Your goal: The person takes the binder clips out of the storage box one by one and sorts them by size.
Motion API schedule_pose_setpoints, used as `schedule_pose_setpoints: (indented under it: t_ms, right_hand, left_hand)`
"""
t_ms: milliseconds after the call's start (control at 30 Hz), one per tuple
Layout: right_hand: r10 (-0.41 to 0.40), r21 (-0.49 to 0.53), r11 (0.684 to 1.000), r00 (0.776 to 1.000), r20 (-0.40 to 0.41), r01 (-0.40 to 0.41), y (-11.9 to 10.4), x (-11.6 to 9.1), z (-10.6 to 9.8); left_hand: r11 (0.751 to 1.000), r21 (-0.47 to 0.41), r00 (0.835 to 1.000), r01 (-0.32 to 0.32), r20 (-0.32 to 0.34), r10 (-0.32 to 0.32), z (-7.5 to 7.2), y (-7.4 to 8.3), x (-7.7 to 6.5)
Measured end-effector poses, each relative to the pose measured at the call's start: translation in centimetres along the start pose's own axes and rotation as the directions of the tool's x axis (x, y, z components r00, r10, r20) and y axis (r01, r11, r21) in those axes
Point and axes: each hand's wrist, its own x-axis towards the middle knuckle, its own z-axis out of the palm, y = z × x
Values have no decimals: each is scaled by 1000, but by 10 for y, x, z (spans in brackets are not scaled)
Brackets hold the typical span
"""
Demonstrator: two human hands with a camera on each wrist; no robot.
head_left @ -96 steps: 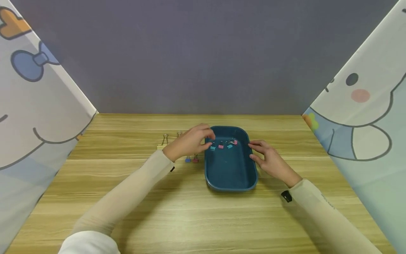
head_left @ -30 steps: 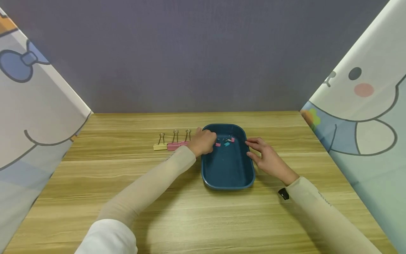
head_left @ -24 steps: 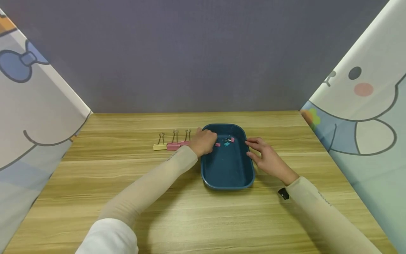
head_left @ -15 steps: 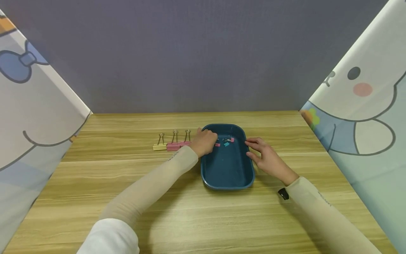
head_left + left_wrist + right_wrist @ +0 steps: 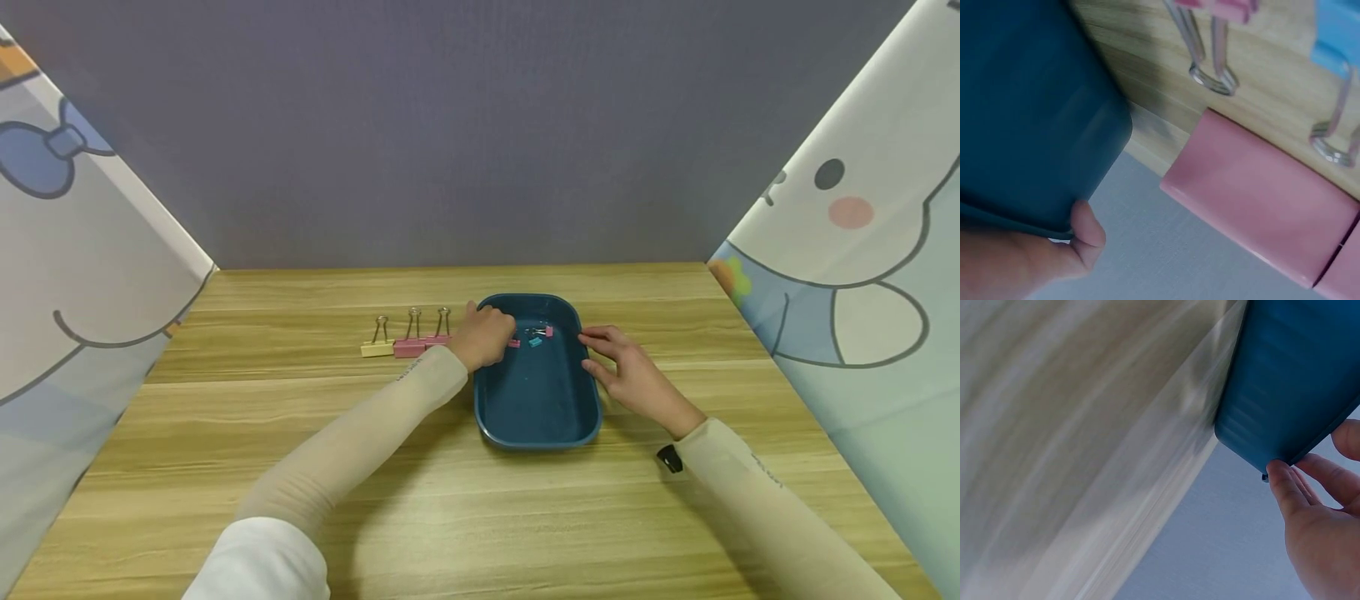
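A dark blue plastic tray [image 5: 540, 392] stands on the wood-grain table, with a few small binder clips inside. A teal clip [image 5: 536, 342] and a pink clip [image 5: 550, 332] show near its far end. My left hand [image 5: 480, 336] grips the tray's left rim. In the left wrist view, one digit [image 5: 1088, 228] curls around the outside of the rim near a corner; the fingers over the inside are hidden. My right hand [image 5: 633, 375] rests its fingertips along the right rim, and the right wrist view shows the fingers [image 5: 1288, 487] against its edge.
Left of the tray, a yellow binder clip [image 5: 377, 348] and pink ones [image 5: 409, 347] stand in a row. The left wrist view adds a smaller pink clip [image 5: 1232, 9] and a blue clip [image 5: 1335, 37]. A grey panel [image 5: 465, 133] rises behind the table.
Since 3.2 seconds ago, my left hand has gone from open above the tray's left edge to gripping that rim, covering a teal clip. Over the last second, both hands stay put.
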Motion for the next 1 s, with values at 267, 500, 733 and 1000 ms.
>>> schedule_pose_setpoints:
  t_ms: [267,500,733,1000]
  right_hand:
    - [-2,-3,1000,1000,3,2,2,0,0]
    - [11,-3,1000,1000,25,-11,1,2,-1]
    - [26,-5,1000,999,36,-26,4,1,-5]
    - [27,-17,999,999,31,-27,10,1,-7]
  left_hand:
    - [1000,-14,1000,-11,-7,11,-2,1,-1]
    - [997,-73,1000,-16,-14,15,-7,-3,-2]
    - [986,-152,996,-65,-63,56,-19,-12,-8]
    - [975,-180,987,-130,-118,110,-30,-19,-17]
